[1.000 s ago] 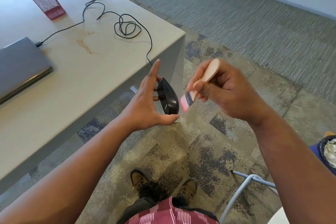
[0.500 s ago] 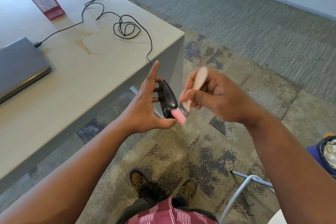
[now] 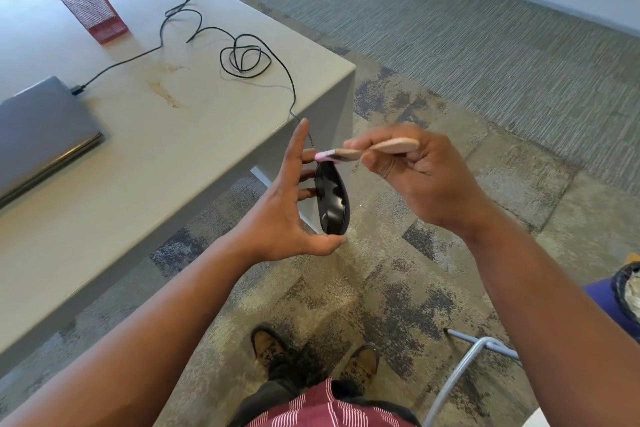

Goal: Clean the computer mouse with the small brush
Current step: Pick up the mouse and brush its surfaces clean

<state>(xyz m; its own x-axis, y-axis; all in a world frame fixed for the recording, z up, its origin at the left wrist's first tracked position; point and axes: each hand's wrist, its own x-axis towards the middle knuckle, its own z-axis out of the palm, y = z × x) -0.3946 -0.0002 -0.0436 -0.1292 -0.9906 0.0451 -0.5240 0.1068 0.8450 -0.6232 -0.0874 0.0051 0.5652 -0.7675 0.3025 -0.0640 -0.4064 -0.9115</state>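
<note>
We hold the glossy black corded computer mouse (image 3: 331, 199) on edge in our left hand (image 3: 284, 215), out past the corner of the pale grey bench (image 3: 145, 156) and above the carpet. The thumb props its lower end and the fingertips press its far side, with the index finger standing straight up, clear of it. Our right hand (image 3: 415, 173) pinches the small brush with the pale wooden handle and pink bristles (image 3: 363, 151) between thumb and fingers.

What has changed in the last second is the brush's place and angle. It was working low on the mouse, near our left thumb, bristles pointing down. Now it lies almost level, and the pink tip sits at the top end of the mouse, just where the thin black cable (image 3: 242, 55) leaves it. The mouse itself has barely shifted in our grip.

We judge that a stroke has carried up the length of the shell, so the cleaning is well underway and has reached the cable end. Whether the bristles actually touch the shell here we cannot tell; motion blur hides it. The underside faces away from us, so we judge it still calls for a turn of the mouse.
</note>
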